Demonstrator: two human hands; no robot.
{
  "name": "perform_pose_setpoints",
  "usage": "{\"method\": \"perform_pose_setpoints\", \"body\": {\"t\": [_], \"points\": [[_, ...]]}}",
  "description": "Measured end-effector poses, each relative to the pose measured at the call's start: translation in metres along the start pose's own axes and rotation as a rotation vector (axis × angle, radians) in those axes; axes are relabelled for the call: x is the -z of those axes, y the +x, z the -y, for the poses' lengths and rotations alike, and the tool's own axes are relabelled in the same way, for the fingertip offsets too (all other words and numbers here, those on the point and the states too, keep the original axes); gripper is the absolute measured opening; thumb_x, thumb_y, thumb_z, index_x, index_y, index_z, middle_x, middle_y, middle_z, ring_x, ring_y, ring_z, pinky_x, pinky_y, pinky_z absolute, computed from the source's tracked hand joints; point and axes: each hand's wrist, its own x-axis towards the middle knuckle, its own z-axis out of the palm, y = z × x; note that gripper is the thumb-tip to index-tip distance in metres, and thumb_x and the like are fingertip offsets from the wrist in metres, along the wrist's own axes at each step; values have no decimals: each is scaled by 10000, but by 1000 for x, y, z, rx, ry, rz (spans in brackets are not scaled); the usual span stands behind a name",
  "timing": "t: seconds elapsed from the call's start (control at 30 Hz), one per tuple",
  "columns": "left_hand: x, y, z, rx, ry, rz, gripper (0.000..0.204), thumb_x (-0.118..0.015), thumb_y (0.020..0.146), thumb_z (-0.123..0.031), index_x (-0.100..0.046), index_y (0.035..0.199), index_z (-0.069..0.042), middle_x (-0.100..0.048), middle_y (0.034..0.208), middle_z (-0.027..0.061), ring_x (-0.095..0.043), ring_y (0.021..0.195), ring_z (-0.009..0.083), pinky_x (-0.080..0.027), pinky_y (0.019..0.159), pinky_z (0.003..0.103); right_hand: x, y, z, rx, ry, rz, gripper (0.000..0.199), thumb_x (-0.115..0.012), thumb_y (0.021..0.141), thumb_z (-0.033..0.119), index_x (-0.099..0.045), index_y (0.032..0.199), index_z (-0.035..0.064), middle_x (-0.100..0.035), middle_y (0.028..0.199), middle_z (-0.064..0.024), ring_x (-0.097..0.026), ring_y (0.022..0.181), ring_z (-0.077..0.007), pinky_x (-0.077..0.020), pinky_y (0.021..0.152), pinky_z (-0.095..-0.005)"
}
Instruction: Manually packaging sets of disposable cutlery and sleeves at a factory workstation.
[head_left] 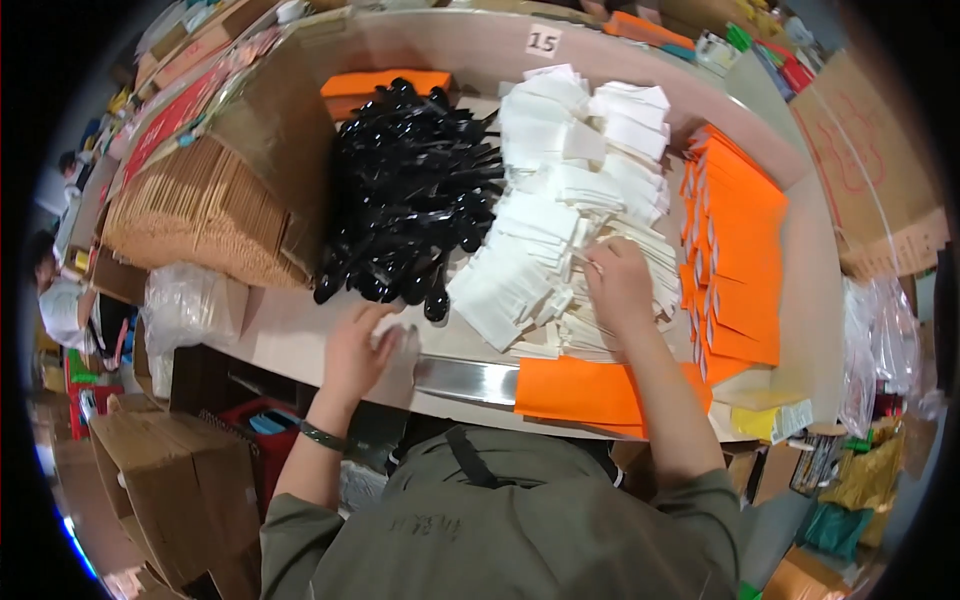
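My left hand point(355, 352) is above the near edge of the table, thumb and fingers apart, just short of a pile of glossy black plastic spoons point(415, 190). A pale blur lies beside its fingertips. My right hand point(620, 285) reaches into the paper goods, its fingers drawn together at the edge of the white folded napkins point(520, 255); what they grip is too small to make out. Under and around that hand lie thin off-white strips or packets point(585, 335). Flat orange paper sleeves point(580, 392) lie at the front edge, beside a shiny metal strip point(468, 380).
A carton of brown paper-edged pieces point(200, 215) stands at the left. More orange sleeves point(740, 250) are stacked along the right wall, and an orange block point(385, 88) sits behind the spoons. A raised rim point(440, 42) bounds the table; cardboard boxes point(180, 480) crowd the lower left.
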Motion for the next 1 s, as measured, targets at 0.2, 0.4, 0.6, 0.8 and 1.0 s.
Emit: {"method": "perform_pose_setpoints", "body": {"t": [0.2, 0.4, 0.6, 0.8, 1.0], "points": [[13, 13, 39, -111, 219, -270, 234, -684, 823, -18, -673, 1050, -71, -654, 1034, 117, -648, 889, 312, -523, 768, 390, -27, -38, 90, 103, -6, 395, 89, -614, 857, 129, -643, 834, 48, -637, 826, -151, -651, 797, -366, -517, 711, -466], [0, 78, 41, -150, 273, -231, 212, -697, 831, -76, -661, 1039, -78, -634, 1000, 95, -642, 872, 318, -526, 780, 393, -74, -43, 89, 97, -159, 394, 73, -618, 800, 107, -623, 818, 37, -630, 790, -185, -643, 777, -394, -522, 689, -476], [19, 78, 37, -66, 226, -188, 242, -729, 840, -170, -618, 1017, -48, -652, 938, 104, -655, 863, 308, -526, 735, 406, -28, -20, 100, 124, 148, 444, 165, -599, 805, 172, -600, 807, 7, -633, 790, -175, -633, 754, -382, -511, 678, -460], [6, 7, 32, 376, 223, 144, 284, -777, 803, -225, -632, 920, -11, -655, 855, 136, -670, 807, 311, -525, 709, 395, -26, -39, 117, 424, 61, 834, 117, -600, 789, 148, -595, 805, 33, -610, 794, -160, -627, 780, -363, -503, 698, -455], [-18, -27, 20, 525, -133, -179, 220, -672, 795, -76, -635, 987, 26, -624, 811, 132, -625, 712, 260, -512, 691, 364, -18, -52, 129, 162, 206, 715, 86, -650, 833, 105, -617, 877, 39, -597, 886, -159, -613, 884, -376, -503, 764, -450]]}}
